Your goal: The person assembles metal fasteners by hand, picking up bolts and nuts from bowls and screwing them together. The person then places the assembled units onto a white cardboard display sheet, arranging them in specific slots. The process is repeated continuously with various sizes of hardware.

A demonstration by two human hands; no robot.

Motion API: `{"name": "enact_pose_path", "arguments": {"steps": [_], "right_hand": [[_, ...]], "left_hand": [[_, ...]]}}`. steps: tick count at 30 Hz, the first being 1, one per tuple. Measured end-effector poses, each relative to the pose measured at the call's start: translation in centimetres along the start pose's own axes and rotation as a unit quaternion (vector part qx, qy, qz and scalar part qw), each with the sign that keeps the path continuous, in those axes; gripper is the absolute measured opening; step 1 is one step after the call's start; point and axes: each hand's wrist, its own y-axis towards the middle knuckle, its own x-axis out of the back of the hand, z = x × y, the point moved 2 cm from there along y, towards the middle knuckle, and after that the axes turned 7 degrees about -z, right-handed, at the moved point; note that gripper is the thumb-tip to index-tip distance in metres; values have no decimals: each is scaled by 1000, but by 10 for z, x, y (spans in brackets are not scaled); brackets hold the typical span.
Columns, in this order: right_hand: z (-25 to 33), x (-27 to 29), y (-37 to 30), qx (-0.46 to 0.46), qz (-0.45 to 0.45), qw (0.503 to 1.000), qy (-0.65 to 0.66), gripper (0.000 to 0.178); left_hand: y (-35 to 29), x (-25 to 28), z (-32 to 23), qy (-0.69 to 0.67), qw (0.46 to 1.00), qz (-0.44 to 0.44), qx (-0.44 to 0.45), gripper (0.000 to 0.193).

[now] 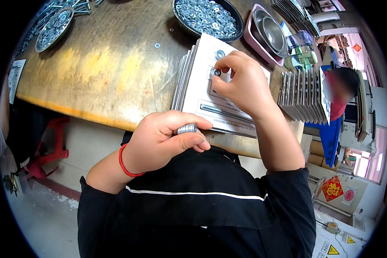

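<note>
My left hand is curled around a short stack of metal washers, their edges lined up between thumb and fingers. Above a pile of white printed cards, my right hand pinches a small washer between thumb and forefinger. The washer is at the surface of the top card; whether it touches cannot be made out. Farther up that card lie ring-shaped washers. A long metal rod runs along its near part. My right hand and forearm hide some of the card.
A black bowl of washers stands behind the cards, with a pink basin holding metal bowls beside it. Another card stack is at right. A dish of washers sits far left near bolts. A person is at right.
</note>
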Motion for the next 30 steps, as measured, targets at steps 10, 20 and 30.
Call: {"name": "enact_pose_path", "arguments": {"steps": [10, 20, 30], "right_hand": [[22, 27, -22, 91, -18, 986, 137, 26], [26, 19, -93, 152, -62, 945, 281, 31], [16, 23, -116, 180, -119, 928, 302, 30]], "left_hand": [[-1, 2, 6, 35, 998, -31, -41, 33], [2, -29, 1, 212, 973, 10, -95, 30], [-4, -53, 6, 202, 974, 10, -100, 29]]}}
